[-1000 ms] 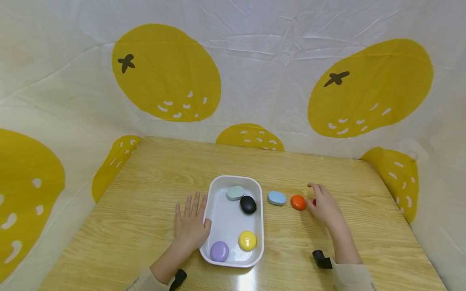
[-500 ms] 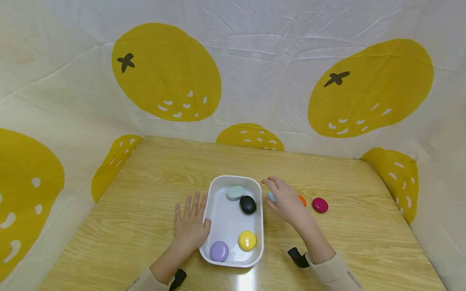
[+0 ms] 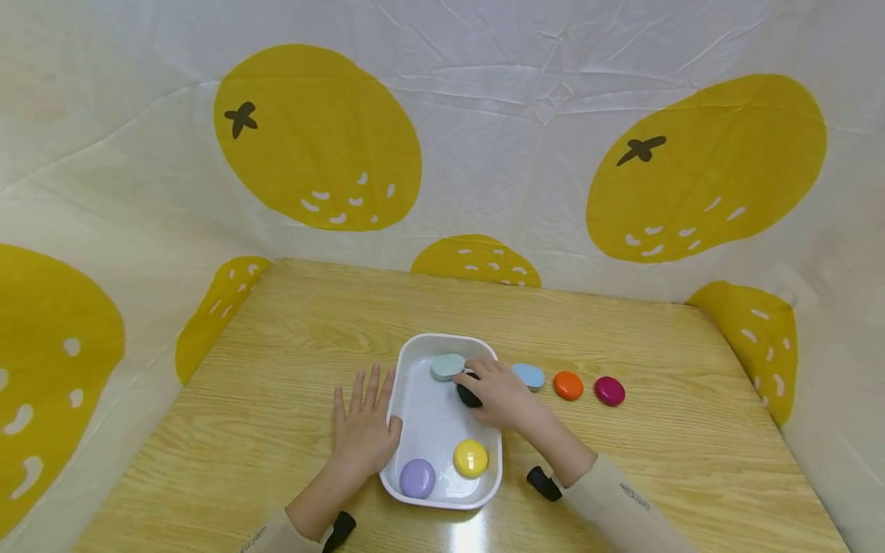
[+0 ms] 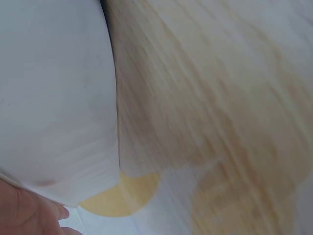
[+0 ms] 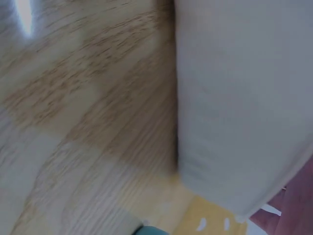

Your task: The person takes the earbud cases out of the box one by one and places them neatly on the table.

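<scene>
A white tray (image 3: 440, 498) stands on the wooden table, holding a pale green oval piece (image 3: 447, 367), a black rounded stone-like piece (image 3: 469, 392), a yellow disc (image 3: 471, 458) and a purple disc (image 3: 418, 478). My right hand (image 3: 501, 395) reaches over the tray's right rim, fingers and thumb around the black piece, partly covering it. My left hand (image 3: 366, 434) lies flat with spread fingers beside the left rim, its thumb at the rim. The tray's outer wall (image 4: 58, 98) fills much of the left wrist view. In the right wrist view, fingers (image 5: 293, 210) show only at the corner.
To the tray's right lie a light blue oval piece (image 3: 529, 376), an orange disc (image 3: 568, 385) and a magenta disc (image 3: 610, 391) in a row. A white cloth (image 3: 498, 153) printed with yellow fruit hangs behind the table (image 3: 325, 307).
My right hand has swept left from the magenta disc, past the orange and blue pieces, to the black piece inside the tray. The left hand stays where it was.
</scene>
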`<state>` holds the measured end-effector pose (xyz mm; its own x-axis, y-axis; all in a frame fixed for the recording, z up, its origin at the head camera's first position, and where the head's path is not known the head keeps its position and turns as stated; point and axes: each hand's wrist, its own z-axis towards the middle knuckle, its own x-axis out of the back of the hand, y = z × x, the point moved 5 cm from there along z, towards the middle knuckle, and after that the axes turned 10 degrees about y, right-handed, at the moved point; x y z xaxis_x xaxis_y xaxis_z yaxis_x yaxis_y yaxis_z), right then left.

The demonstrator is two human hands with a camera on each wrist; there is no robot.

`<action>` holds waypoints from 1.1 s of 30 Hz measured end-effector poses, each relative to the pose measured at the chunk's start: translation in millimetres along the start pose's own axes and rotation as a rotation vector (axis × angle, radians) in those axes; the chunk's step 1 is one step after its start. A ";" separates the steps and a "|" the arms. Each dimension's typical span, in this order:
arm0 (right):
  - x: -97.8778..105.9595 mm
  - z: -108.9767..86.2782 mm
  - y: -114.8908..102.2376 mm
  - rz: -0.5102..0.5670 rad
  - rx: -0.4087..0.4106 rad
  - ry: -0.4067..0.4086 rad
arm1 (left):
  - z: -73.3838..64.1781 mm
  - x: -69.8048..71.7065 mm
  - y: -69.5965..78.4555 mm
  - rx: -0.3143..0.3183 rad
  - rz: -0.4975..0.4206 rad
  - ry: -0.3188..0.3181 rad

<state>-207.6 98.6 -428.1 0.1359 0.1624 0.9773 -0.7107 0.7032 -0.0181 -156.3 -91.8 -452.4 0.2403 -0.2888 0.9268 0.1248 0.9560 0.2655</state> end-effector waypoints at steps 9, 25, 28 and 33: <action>-13.9 4.4 -1.4 -0.055 -0.029 -0.108 | 0.0 -0.2 -0.3 0.011 -0.002 -0.011; -29.4 11.7 -4.4 -0.254 -0.064 -0.142 | 0.2 -0.2 0.3 0.006 -0.002 -0.009; -29.2 11.6 -4.6 -0.241 -0.065 -0.137 | 0.3 0.2 0.4 0.007 0.003 -0.009; -24.1 10.0 -5.4 -0.159 -0.068 -0.080 | 0.3 0.0 0.3 0.009 0.002 -0.015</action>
<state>-214.0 83.9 -449.5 0.1854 -0.0079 0.9826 -0.6361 0.7612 0.1261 -156.5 -91.5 -452.3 0.2256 -0.2863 0.9312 0.1159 0.9570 0.2661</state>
